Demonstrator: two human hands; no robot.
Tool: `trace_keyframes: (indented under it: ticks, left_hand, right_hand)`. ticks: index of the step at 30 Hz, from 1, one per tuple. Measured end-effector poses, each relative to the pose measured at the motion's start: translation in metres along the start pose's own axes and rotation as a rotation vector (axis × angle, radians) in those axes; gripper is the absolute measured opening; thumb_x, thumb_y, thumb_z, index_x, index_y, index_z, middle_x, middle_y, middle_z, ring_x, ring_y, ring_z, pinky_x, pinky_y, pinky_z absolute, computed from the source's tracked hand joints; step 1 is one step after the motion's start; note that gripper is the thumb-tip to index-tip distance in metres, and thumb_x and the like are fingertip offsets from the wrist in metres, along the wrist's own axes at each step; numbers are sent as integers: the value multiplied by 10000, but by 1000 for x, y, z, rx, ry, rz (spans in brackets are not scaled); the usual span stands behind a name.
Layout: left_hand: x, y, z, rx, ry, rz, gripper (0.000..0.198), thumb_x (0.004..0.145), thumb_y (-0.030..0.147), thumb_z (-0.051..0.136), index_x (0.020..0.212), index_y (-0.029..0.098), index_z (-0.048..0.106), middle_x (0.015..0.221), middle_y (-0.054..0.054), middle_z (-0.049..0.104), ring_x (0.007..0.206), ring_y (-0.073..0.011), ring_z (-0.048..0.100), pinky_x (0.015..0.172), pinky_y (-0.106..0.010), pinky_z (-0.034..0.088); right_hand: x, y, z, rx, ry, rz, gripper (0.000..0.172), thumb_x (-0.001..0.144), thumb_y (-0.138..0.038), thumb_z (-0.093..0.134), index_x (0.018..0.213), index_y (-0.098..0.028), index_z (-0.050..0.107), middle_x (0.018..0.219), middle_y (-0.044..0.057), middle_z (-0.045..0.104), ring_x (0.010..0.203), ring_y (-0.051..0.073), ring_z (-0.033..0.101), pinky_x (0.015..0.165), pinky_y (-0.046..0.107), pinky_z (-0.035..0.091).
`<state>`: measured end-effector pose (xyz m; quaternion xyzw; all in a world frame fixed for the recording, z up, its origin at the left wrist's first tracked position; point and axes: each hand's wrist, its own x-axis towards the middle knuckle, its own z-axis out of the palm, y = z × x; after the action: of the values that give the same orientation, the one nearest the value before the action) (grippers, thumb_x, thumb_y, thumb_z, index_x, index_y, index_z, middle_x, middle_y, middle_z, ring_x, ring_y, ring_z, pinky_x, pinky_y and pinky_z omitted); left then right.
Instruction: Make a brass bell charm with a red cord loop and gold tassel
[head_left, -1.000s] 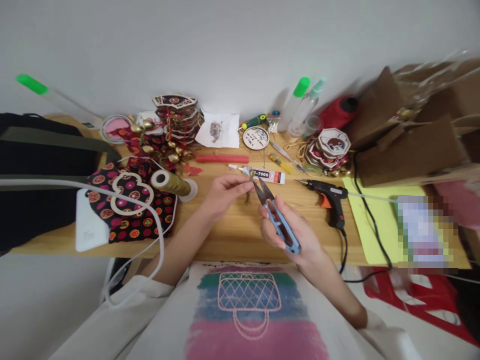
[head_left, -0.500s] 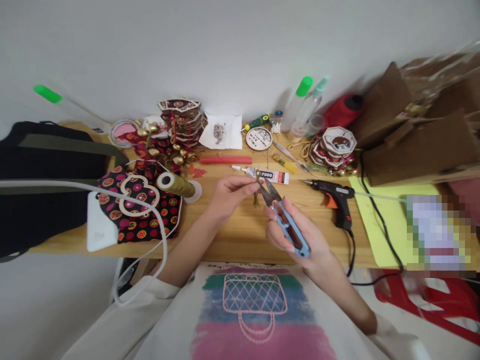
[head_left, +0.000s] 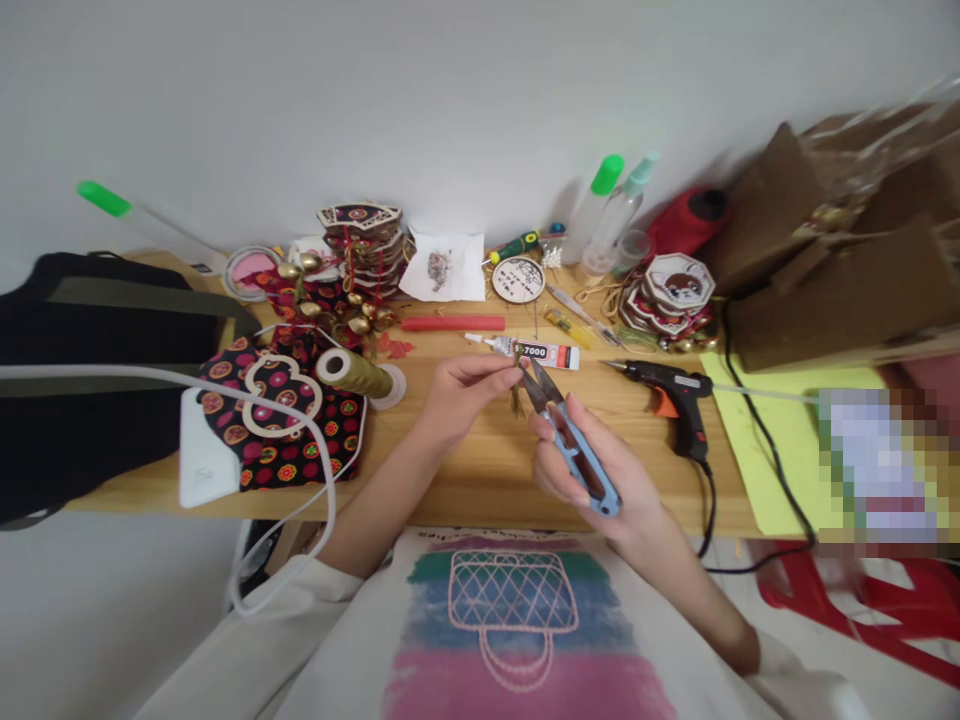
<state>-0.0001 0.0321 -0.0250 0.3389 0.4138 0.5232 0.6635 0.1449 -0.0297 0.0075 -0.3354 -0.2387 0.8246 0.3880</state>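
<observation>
Blue-handled thread snips (head_left: 581,455) are gripped in my right hand (head_left: 615,475), their two blades parted and pointing up and left. My left hand (head_left: 469,395) is closed in a pinch on a small olive-green tassel (head_left: 517,398), whose strands hang below the fingertips. The blade tips lie right beside the pinching fingers; whether they touch the tassel I cannot tell. Just behind the fingers lies a glue tube (head_left: 551,354) marked 7000. A spool of olive thread (head_left: 356,375) leans to the left of my left hand.
A black glue gun (head_left: 675,395) with its cord lies at the right, near yellow paper (head_left: 757,470). Patterned fabric (head_left: 277,460) and a white cable (head_left: 328,470) are at the left. Bells (head_left: 360,322), a red stick (head_left: 454,323) and stacked ornaments (head_left: 667,290) line the back.
The camera view has shifted slightly. Both hands keep nearly the same pose, with the tassel and the parted snips still held close together.
</observation>
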Motion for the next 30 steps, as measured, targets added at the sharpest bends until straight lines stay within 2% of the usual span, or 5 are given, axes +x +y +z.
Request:
trace_keyframes:
  ticks: [12,17,30]
  left_hand:
    - [1,-5,-2,-5,5,5,198,499,312,871,652,243,767,736,-3,760,681,-110,672,733,-249,524]
    - [1,-5,-3,4,27,-1,204,489,300,873,645,229,764,738,-12,759,679,-125,676,737,-269,532]
    - [2,-8,-4,7,-3,14,199,523,315,864,674,223,771,769,-26,764,717,-130,683,768,-264,520]
  right_hand:
    - [1,1,0,115,-65,23,366,932,-497,414,751,-189,495,357,-86,373,336,60,239,396,215,189]
    - [1,1,1,117,-56,35,360,923,-506,429,749,-193,475,357,-94,354,338,58,232,405,216,194]
    - [4,2,4,125,-30,43,334,911,-489,453,745,-199,444,343,-106,332,330,58,205,408,222,185]
